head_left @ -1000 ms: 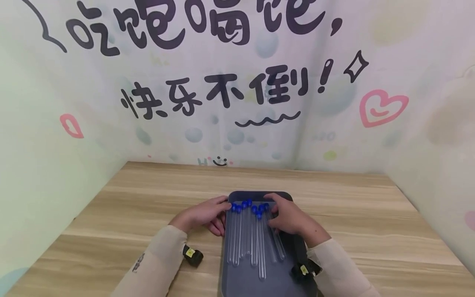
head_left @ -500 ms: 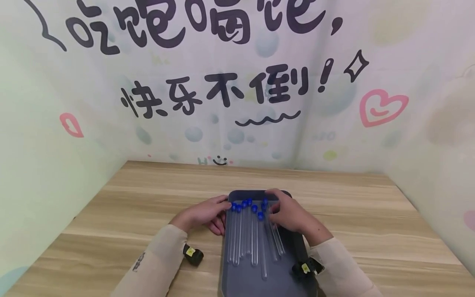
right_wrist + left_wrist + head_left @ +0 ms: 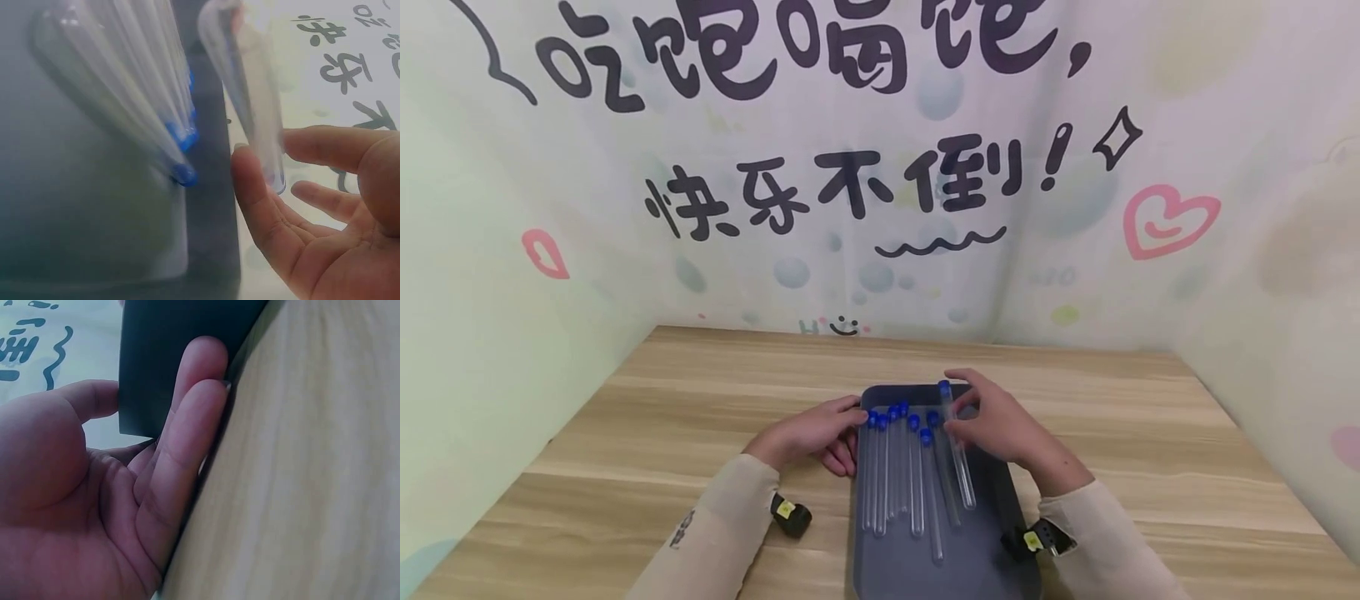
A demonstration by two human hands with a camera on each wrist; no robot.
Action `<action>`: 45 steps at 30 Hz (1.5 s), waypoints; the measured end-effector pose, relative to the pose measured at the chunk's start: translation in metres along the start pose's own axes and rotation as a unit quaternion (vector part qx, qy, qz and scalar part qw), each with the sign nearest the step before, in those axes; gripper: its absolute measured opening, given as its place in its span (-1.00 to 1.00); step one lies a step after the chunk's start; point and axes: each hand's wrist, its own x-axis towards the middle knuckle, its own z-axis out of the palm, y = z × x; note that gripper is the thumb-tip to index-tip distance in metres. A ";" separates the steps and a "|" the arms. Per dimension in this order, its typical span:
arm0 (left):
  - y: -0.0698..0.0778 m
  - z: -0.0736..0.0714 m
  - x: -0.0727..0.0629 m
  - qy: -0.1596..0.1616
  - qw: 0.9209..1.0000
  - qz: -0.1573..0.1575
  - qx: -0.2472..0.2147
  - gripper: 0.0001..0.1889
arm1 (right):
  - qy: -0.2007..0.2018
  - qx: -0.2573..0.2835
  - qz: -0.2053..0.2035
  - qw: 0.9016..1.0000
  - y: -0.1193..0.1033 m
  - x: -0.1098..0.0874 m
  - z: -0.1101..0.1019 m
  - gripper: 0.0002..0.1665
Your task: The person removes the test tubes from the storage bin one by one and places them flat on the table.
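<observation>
A person worked at a wood-grain table (image 3: 700, 400) before a white cloth (image 3: 730, 283) printed with black Chinese lettering (image 3: 854, 181) and pink hearts (image 3: 1165, 230), with pale walls (image 3: 482, 367) at either side. The right hand (image 3: 1000, 425) pinched a blue-capped tube (image 3: 962, 471), tilted above a dark grey tray (image 3: 910, 577) on the table's near part. The left hand (image 3: 816, 429) gripped the tray's left edge between thumb and fingers. Other tubes (image 3: 917, 487) lay in the tray, caps toward the cloth.
</observation>
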 end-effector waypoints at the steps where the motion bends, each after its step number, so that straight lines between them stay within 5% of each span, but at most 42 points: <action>1: 0.000 0.000 0.000 0.000 1.000 0.000 0.000 -0.56 | -0.001 0.001 -0.002 1.000 -0.001 -0.001 -0.002 -0.14; 20: 0.002 0.001 0.001 -0.001 1.000 0.002 0.006 -0.54 | -0.001 0.018 0.006 1.000 0.008 -0.023 -0.039 -0.14; 34: 0.003 0.001 0.001 0.003 1.000 0.007 0.015 -0.44 | 0.022 0.013 0.024 0.999 0.028 -0.018 -0.058 -0.15; 45: 0.004 0.002 0.001 0.006 1.000 0.002 0.010 -0.33 | 0.004 0.021 0.056 0.998 0.049 -0.012 -0.059 -0.18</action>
